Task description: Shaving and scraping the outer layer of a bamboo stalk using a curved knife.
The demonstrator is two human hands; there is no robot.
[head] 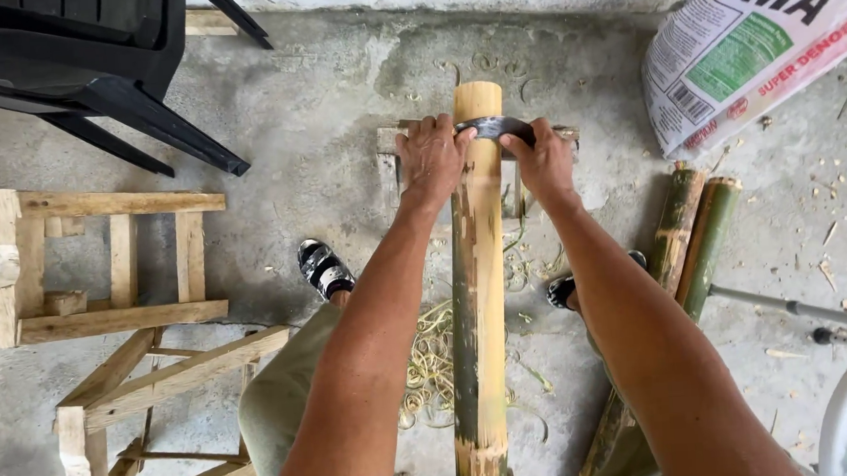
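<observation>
Bamboo, pale where its skin has been scraped: one long pole (pixel 476 294) runs up the middle of the view, its far end resting on a low wooden support (pixel 390 142) on the concrete floor (pixel 316 88). Two hands work it near that far end. The left hand (pixel 430 157) and the right hand (pixel 539 159) each hold a closed grip on one end of a single dark curved blade (pixel 491 126) laid across the pole, fingers wrapped tight; the handles themselves are hidden, so their form cannot be told. Curled shavings (pixel 429 365) lie in a heap beneath the pole, between two sandalled feet. Two further green bamboo poles (pixel 692 226) lie side by side at right, apparently unscraped. Two wooden frame stools (pixel 101 258) lie tipped over at left, one black plastic chair (pixel 89 53) stands behind them, and one printed sack (pixel 754 41) leans at upper right.
</observation>
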